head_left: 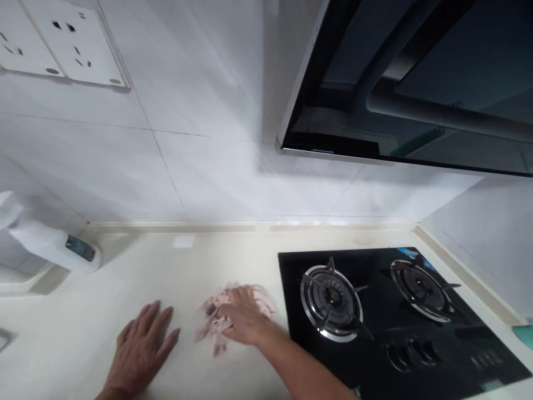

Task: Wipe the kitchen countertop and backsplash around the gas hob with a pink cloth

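Cream table [166, 266] along white tiled wall [200, 166]; black glass gas hob [375, 361] at right. Crumpled pink cloth [212, 328] near table's front edge, just left of hob, under right hand [245, 315], fingers [235, 303] curled down on it, gripping. Left hand [139, 350] just beside cloth, fingers [160, 328] spread flat on table, holding nothing.

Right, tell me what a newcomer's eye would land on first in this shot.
The black glass gas hob with its two burners stands out most, at the lower right of the cream countertop, under the dark range hood at top right. Just left of the hob, the right hand presses on a crumpled pink cloth. The left hand lies flat on the counter at lower left, below white wall sockets at top left.
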A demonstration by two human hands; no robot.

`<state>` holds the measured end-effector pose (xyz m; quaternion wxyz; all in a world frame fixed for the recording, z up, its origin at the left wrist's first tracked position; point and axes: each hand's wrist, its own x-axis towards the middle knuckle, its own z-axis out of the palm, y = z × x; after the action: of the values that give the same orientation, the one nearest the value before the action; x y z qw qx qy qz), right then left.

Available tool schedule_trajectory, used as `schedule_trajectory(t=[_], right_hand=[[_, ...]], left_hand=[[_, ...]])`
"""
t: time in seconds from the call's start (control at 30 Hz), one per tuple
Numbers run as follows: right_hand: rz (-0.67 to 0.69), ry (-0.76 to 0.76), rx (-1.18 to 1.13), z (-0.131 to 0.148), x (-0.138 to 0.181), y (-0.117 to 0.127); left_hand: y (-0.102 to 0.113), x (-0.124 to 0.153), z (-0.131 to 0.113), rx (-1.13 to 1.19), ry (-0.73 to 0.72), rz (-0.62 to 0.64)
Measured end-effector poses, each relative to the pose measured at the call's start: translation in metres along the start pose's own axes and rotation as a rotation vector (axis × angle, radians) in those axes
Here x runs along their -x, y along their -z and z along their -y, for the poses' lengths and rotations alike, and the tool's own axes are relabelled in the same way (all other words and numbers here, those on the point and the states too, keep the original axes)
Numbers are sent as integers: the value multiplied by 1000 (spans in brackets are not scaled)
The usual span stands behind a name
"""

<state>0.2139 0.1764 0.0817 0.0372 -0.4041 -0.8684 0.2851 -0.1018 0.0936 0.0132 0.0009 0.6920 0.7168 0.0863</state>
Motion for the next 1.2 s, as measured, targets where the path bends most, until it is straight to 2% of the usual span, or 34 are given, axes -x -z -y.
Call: schedule_trajectory(t=[0.13,0.23,0.3,0.4,0.47,0.53,0.6,0.7,0.83,0.93,1.03,1.2], right_hand=[[-11,14,-41,20,17,-26],[-41,19,-95,14,23,-25],[-109,-28,-142,-1,25,-9],[-235,-184,-141,-34,26,35],[-289,-315,-46,-54,23,63],[-301,-429,84,-67,16,78],[-263,-469,196,-69,5,74],[-212,-414,250,-50,-6,44],[-176,-217,175,-7,4,-6],[-124,-39,141,13,16,-30],[-122,-26,131,7,11,-26],[-247,-408,170,-24,-14,20]], left_hand=[[0,0,0,-3,-6,-7],[2,0,0,-3,-8,0],[3,1,-1,-6,-5,0],[4,1,-3,-5,-3,0],[4,2,-4,3,-4,7],[4,2,-4,10,-8,5],[4,2,-4,13,-13,-9],[3,2,-3,16,-19,-22],[2,3,-2,22,-16,-26],[1,3,-1,29,-16,-34],[1,2,0,28,-14,-22],[3,1,-1,29,-2,-11]])
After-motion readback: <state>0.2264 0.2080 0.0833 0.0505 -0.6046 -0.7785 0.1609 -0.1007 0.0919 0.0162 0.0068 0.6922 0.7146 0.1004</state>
